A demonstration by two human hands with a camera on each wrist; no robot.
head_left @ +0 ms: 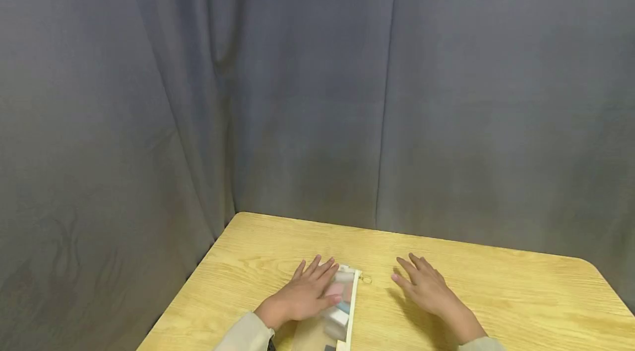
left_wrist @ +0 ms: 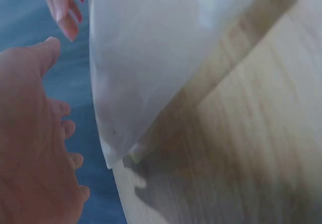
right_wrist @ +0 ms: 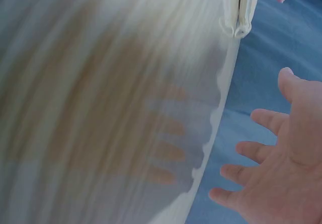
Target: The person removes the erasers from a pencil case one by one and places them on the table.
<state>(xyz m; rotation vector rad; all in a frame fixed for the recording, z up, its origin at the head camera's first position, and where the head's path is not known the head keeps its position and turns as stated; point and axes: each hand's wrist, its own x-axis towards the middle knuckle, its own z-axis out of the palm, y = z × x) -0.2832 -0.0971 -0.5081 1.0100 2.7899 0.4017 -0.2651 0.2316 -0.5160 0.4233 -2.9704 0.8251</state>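
Observation:
A translucent zip pouch [head_left: 339,318] with a white zipper edge lies on the wooden table; pink, blue and white pieces show through it. My left hand [head_left: 302,295] is over its left part with straight, spread fingers; whether it touches the pouch I cannot tell. In the left wrist view the pouch [left_wrist: 136,58] appears as a cloudy sheet beside the left hand [left_wrist: 35,133]. To the right of the pouch my right hand [head_left: 429,287] is held over the table, fingers spread, holding nothing. The right wrist view shows that hand [right_wrist: 282,153] with the pouch's zipper end [right_wrist: 239,12] above.
A small gold-coloured clasp [head_left: 366,279] sticks out from the pouch's far right corner. The light wooden table [head_left: 521,296] has rounded far corners. Grey-blue curtains [head_left: 307,92] hang behind it and along its left side.

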